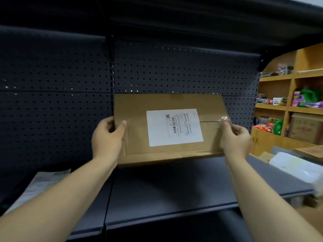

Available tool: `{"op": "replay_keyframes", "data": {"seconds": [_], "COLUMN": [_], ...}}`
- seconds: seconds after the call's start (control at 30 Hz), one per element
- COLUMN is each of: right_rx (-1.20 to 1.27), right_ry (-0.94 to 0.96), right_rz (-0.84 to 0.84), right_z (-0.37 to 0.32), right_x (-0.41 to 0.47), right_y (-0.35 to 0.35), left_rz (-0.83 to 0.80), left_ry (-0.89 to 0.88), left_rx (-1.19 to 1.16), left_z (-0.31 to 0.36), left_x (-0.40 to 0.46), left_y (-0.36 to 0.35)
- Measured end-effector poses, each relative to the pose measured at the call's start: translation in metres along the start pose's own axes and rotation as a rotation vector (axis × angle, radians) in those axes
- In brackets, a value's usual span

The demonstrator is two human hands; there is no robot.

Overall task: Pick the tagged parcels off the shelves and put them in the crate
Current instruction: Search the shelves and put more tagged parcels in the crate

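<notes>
Left hand (107, 137) and right hand (236, 138) grip opposite ends of the cardboard parcel (170, 128), thumbs on its face; tilted up off the far shelf (192, 186), label (174, 127) readable, likely tag check; crate not in view.

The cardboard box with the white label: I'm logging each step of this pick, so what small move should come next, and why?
Probably draw the cardboard box back off the dark shelf toward the body. The left hand and right hand already grip its two ends, its label faces the camera, and no crate shows in this view.
</notes>
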State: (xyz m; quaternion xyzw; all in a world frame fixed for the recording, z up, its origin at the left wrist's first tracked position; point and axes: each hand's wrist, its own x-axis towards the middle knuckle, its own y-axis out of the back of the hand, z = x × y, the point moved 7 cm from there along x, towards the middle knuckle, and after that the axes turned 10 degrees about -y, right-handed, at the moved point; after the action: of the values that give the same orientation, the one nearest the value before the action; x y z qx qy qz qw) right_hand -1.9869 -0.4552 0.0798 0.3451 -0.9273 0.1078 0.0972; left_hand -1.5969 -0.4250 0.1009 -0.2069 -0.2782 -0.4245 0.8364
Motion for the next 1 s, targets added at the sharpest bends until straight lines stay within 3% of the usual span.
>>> {"op": "replay_keyframes", "data": {"seconds": [0.33, 0.63, 0.77, 1.0], "right_rx": [0.172, 0.170, -0.024, -0.500], "right_ry": [0.052, 0.071, 0.050, -0.024], "right_rz": [0.028, 0.081, 0.062, -0.103], "right_z": [0.009, 0.008, -0.011, -0.038], "right_x": [-0.018, -0.021, -0.008, 0.025], "right_y": [0.013, 0.024, 0.023, 0.004], "left_rz": [0.051, 0.043, 0.018, -0.178], "left_ry": [-0.086, -0.110, -0.034, 0.326], "left_rx": [-0.068, -0.081, -0.046, 0.060], "left_z": [-0.009, -0.007, -0.001, -0.016], "left_x": [-0.023, -0.025, -0.012, 0.015], "left_y": [0.015, 0.011, 0.006, -0.007]}}
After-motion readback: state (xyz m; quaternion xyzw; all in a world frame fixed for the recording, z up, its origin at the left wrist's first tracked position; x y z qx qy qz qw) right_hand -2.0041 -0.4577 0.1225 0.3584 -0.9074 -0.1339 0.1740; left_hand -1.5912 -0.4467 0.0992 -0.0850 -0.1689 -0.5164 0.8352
